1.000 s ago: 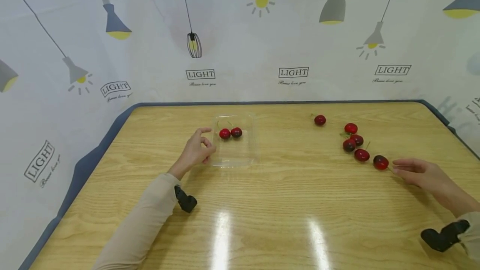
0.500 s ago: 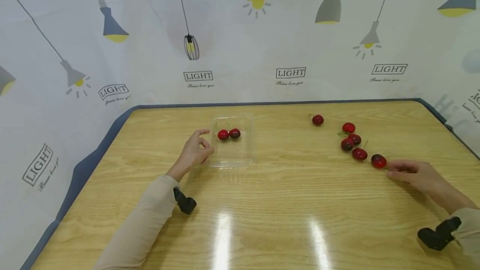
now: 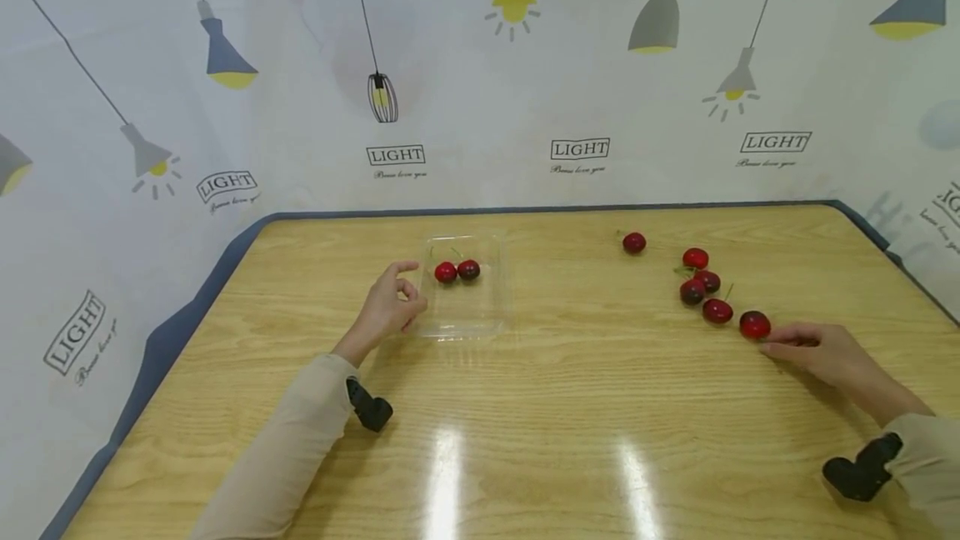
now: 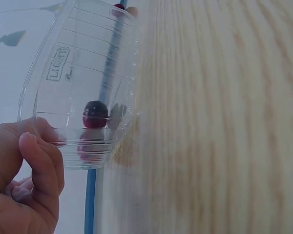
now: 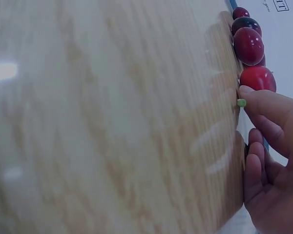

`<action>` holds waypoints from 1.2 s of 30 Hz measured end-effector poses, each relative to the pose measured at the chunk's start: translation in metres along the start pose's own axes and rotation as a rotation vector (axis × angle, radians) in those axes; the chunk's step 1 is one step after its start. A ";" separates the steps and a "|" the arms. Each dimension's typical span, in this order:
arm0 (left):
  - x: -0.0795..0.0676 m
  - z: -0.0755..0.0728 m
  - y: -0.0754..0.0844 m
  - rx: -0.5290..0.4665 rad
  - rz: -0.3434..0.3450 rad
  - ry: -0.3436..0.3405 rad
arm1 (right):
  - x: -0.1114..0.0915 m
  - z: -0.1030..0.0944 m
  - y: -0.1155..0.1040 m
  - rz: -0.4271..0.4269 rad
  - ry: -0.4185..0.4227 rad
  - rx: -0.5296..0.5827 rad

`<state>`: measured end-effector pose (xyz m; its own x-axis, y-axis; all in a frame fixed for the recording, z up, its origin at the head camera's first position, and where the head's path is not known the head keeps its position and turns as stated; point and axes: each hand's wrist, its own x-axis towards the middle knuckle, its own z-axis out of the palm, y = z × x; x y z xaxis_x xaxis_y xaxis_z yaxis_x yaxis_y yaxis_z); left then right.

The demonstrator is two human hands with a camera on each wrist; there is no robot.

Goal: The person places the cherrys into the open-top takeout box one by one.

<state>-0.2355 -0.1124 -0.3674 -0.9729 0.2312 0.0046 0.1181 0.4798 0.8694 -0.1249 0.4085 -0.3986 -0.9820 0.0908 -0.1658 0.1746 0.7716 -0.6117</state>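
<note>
My left hand [image 3: 385, 307] pinches the left rim of a clear plastic container [image 3: 468, 311]; the left wrist view shows thumb and finger at its edge [image 4: 27, 92]. Two cherries, one bright red [image 3: 446, 272] and one darker [image 3: 468, 270], sit inside with their stems up. On the right, my right hand [image 3: 825, 352] has thumb and index finger together at the stem of the nearest cherry [image 3: 754, 325], which rests on the table. The stem's green end [image 5: 241, 103] pokes out by the thumb in the right wrist view; the rest of it is mostly hidden.
Several more cherries lie loose at the right: a close group [image 3: 705, 282], one [image 3: 717, 311] beside the held one, and a lone one [image 3: 633, 242] farther back. The wooden table [image 3: 555, 407] ends at a printed cloth backdrop [image 3: 480, 107].
My right hand has moved slightly left and closed its thumb and index finger on the cherry's stem. The left hand stays at the container's rim. The head view has shifted a little.
</note>
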 end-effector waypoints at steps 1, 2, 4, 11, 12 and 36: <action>0.000 0.000 0.000 -0.002 0.000 0.000 | 0.000 -0.001 -0.001 0.004 -0.007 -0.003; 0.000 0.000 0.000 -0.002 0.002 -0.001 | -0.001 -0.001 -0.002 0.010 -0.015 -0.003; -0.001 -0.001 -0.001 -0.003 0.005 -0.003 | -0.001 -0.002 -0.004 0.014 -0.026 -0.013; -0.002 -0.002 -0.001 -0.008 0.001 -0.007 | -0.002 -0.002 -0.001 0.011 -0.029 0.000; -0.002 -0.002 -0.001 -0.010 0.000 -0.007 | -0.001 -0.002 0.000 0.012 -0.025 0.003; 0.000 -0.004 -0.004 -0.030 -0.012 -0.024 | 0.023 -0.003 0.030 -0.009 0.174 0.230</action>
<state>-0.2369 -0.1171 -0.3689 -0.9691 0.2461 -0.0174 0.1001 0.4567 0.8840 -0.1430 0.4355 -0.4180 -0.9778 0.2062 -0.0363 0.1577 0.6114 -0.7754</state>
